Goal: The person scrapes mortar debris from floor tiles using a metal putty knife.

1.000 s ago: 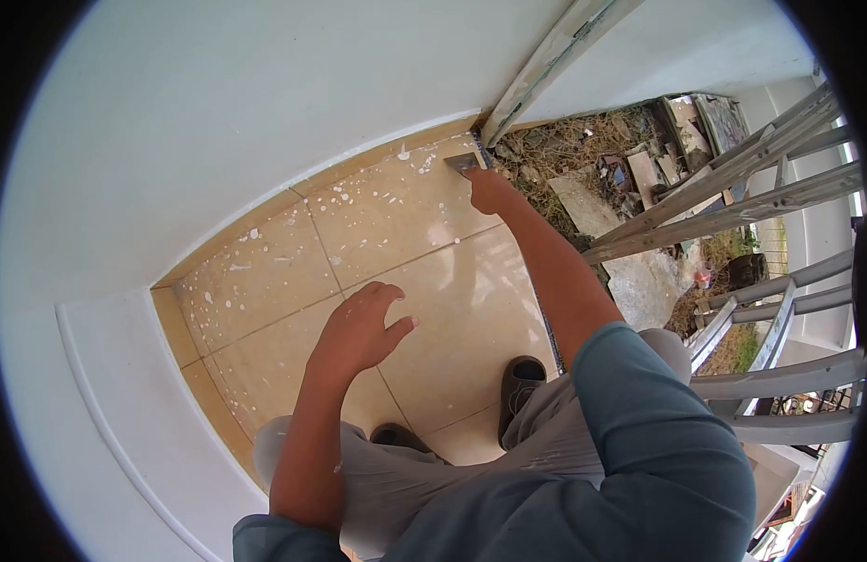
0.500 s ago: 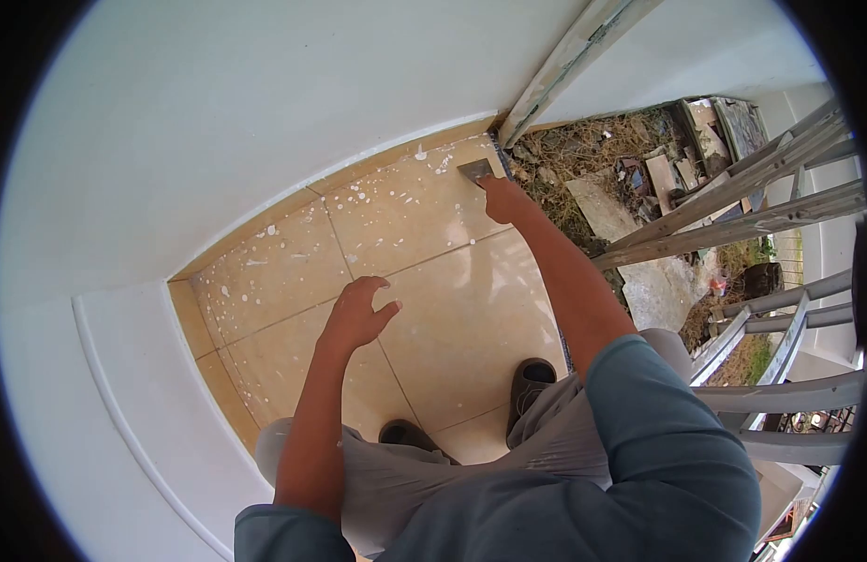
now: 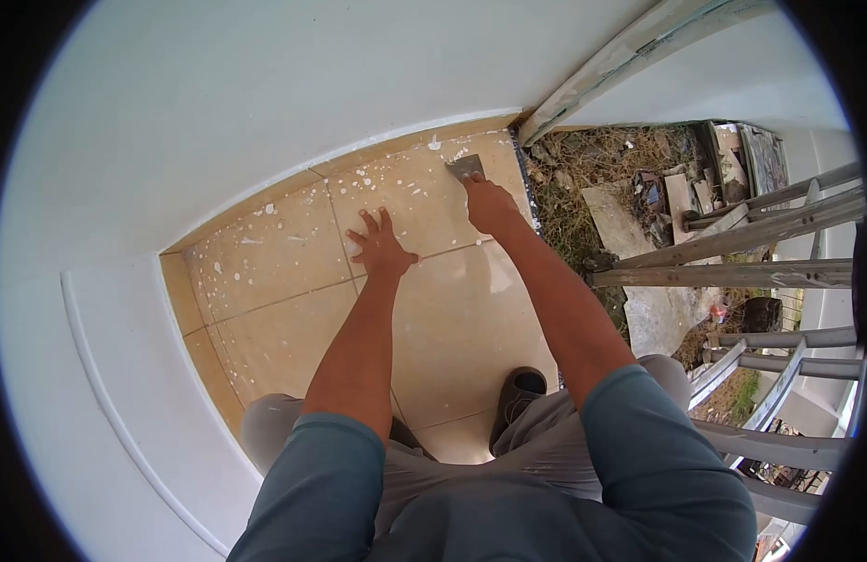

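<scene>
My right hand [image 3: 490, 207] is closed around the handle of a putty knife [image 3: 468, 167]. The wide metal blade lies against the tiled floor [image 3: 452, 328], close to a patch of white paint spots [image 3: 396, 185] along the wall side. To the left, my left hand [image 3: 381, 248] rests with its fingers spread on the tiles near a grout line, holding nothing. The putty knife's handle is mostly hidden under my right hand.
A white wall [image 3: 265, 112] with a tan tile skirting [image 3: 414, 134] runs along the far side. On the right are a wooden post [image 3: 583, 89], debris on rough ground [image 3: 592, 201], wooden poles [image 3: 733, 273] and a metal ladder [image 3: 770, 384]. A white ledge [image 3: 143, 375] stands at the left.
My left hand has moved forward from above the floor and now lies spread on the tiles. The putty knife has shifted slightly left in the view, still in my right hand.
</scene>
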### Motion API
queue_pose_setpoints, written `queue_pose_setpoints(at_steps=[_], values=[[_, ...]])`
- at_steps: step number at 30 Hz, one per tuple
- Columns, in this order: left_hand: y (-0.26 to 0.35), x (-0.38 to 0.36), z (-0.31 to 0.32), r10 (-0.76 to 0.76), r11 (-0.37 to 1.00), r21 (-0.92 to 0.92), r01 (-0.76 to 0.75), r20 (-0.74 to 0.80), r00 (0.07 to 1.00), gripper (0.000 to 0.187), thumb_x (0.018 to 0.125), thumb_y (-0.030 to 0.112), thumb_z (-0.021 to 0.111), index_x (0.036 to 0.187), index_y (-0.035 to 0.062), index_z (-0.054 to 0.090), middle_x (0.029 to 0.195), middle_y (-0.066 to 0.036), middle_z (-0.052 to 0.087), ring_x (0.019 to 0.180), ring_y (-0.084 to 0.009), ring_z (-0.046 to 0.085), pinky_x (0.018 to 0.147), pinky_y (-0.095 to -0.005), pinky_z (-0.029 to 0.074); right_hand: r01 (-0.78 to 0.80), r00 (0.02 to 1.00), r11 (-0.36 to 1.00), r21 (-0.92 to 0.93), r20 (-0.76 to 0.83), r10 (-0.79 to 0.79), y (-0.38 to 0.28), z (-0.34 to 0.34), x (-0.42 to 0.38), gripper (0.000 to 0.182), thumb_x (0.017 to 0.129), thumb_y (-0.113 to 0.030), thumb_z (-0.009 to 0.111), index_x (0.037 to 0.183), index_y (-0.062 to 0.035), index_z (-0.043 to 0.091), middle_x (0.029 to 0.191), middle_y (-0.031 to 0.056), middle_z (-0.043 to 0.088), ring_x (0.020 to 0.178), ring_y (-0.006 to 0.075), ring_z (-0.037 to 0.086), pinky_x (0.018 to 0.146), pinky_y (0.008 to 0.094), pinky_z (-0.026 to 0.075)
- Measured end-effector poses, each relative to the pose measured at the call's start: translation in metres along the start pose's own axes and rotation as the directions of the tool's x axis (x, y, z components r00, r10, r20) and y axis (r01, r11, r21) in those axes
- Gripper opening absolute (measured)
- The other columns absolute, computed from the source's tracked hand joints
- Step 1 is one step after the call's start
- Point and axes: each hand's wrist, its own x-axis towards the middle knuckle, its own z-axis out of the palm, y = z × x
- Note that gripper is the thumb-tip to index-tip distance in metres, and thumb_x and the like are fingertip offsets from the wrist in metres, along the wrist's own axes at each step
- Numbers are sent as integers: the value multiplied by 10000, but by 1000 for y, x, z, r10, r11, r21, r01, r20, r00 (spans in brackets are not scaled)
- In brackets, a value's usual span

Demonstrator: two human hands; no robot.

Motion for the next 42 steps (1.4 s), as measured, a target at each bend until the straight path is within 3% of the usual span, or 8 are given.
queue_pose_setpoints(at_steps=[12, 15, 18, 21, 24, 33, 36, 42], values=[[-1, -6, -3, -14, 999, 31, 13, 19, 1000, 1361, 561, 473, 944, 1615, 268, 107, 1682, -95, 42, 1478, -567, 60, 974, -725, 477, -11, 999, 1000, 29, 47, 9, -27, -8, 5, 377, 929, -91, 531, 1294, -2, 561, 1421, 200, 513, 1078, 354, 686, 869, 433, 591], [-4, 5, -2, -5, 1000, 20, 6, -3, 1000, 1373, 547, 470, 948, 1615, 269, 109, 1680, -104, 47, 1476, -571, 56, 967, -730, 481, -38, 996, 998, 57, -83, 42, -40, 14, 7, 333, 934, -94, 523, 1243, 14, 579, 1351, 201, 547, 1047, 353, 696, 842, 429, 598], [-4, 0, 1, 5, 1000, 16, -5, 7, 1000, 1374, 544, 464, 950, 1614, 267, 112, 1681, -104, 43, 1477, -570, 52, 971, -728, 479, -120, 991, 985, 127, 71, 111, -50, -12, 37, 497, 890, -44, 567, 1381, -14, 495, 1503, 191, 449, 1185, 364, 631, 925, 451, 569], [2, -3, -4, -20, 999, 39, 18, 41, 999, 1350, 580, 462, 939, 1615, 267, 95, 1686, -89, 21, 1482, -556, 69, 991, -712, 474, -64, 997, 996, 67, -36, 67, -53, -7, 32, 332, 937, -105, 525, 1238, 26, 578, 1344, 203, 549, 1033, 360, 699, 838, 428, 598], [2, 1, -10, -16, 999, 34, 15, 32, 999, 1336, 602, 456, 932, 1617, 264, 85, 1687, -82, 15, 1484, -551, 79, 1001, -703, 472, -67, 994, 993, 94, -80, 75, -58, 0, 30, 337, 932, -98, 534, 1243, 27, 569, 1369, 213, 535, 1034, 360, 699, 842, 427, 597], [-3, 0, -2, -2, 999, 39, 1, 17, 1000, 1340, 578, 468, 934, 1613, 254, 112, 1681, -108, 32, 1469, -577, 76, 953, -710, 502, -119, 992, 984, 136, -20, 123, -66, 3, 43, 460, 911, -67, 554, 1360, 18, 507, 1508, 217, 418, 1073, 370, 685, 862, 427, 592], [-3, -2, 2, 2, 999, 44, -2, 9, 1000, 1347, 562, 474, 938, 1612, 249, 125, 1677, -124, 46, 1464, -585, 75, 930, -714, 516, -161, 986, 966, 202, -20, 168, -69, -7, 35, 534, 886, -26, 557, 1414, -26, 479, 1486, 189, 460, 1172, 364, 636, 941, 452, 562], [-6, -1, 3, 15, 999, 37, -16, 4, 1000, 1350, 564, 475, 938, 1613, 249, 119, 1676, -131, 46, 1465, -581, 88, 925, -708, 524, -3, 991, 985, 172, -128, 25, -44, -4, 31, 454, 908, -78, 552, 1355, -10, 519, 1436, 201, 508, 1098, 365, 673, 902, 444, 575]])
